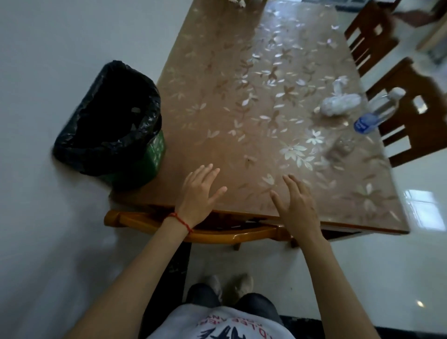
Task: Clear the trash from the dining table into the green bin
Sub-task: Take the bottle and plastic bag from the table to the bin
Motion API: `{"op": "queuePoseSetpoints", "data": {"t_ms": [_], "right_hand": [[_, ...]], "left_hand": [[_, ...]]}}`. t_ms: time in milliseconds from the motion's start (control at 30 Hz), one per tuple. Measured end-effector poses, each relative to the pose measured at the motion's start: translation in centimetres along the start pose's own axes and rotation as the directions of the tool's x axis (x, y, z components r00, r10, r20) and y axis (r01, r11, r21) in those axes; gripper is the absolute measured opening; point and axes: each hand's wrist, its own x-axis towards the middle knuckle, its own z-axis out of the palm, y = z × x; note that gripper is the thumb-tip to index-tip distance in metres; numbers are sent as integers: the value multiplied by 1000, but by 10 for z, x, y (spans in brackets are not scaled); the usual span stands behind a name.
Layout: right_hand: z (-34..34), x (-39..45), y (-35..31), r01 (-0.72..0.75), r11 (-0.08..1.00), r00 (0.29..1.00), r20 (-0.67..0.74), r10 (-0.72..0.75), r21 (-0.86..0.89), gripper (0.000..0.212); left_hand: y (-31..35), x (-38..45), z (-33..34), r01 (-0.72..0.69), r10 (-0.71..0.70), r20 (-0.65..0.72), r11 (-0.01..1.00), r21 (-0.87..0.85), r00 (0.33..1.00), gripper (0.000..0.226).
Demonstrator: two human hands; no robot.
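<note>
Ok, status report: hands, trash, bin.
Left hand and right hand open, empty, over table edge. Bottle and crumpled white wrapper at far right. Green bin left of table, path unobstructed.

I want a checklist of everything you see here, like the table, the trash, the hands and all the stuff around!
Surface: dining table with a glossy flower-pattern cover.
Job's things: green bin with a black liner stands on the floor at the table's left corner; crumpled white wrapper and plastic bottle, lying down, near the right edge.
Clutter: white scraps at the far end, blurred.
Hands: left hand and right hand, fingers spread, holding nothing.
Cables: nothing seen.
Surroundings: wooden chairs, shiny white floor.
</note>
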Motion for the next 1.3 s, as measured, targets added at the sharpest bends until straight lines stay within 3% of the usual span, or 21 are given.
{"op": "queuePoseSetpoints", "data": {"t_ms": [133,267,400,633,833,1033,1300], "right_hand": [[-10,-19,35,-103,994,994,-49,102,-20,57],[-25,-40,70,-194,981,974,-118,194,15,55],[-40,-65,102,-298,954,941,-155,301,39,56],[-54,-109,144,-467,880,847,-243,473,82,55],[-51,-152,161,-630,759,698,-308,646,166,54],[-43,-198,158,-765,572,473,-345,811,297,54],[-29,-261,145,-861,336,194,-365,911,382,55]], "left_hand": [[27,12,15,-58,57,54,998,20,997,76],[61,26,34,-137,136,94,991,2,986,54],[96,38,55,-238,237,134,971,-2,962,65],[166,46,93,-482,472,219,876,-10,854,60],[211,48,130,-672,639,377,738,-58,670,56],[251,41,158,-823,766,487,548,-151,420,59],[291,2,186,-910,848,511,314,-271,140,59]]}}
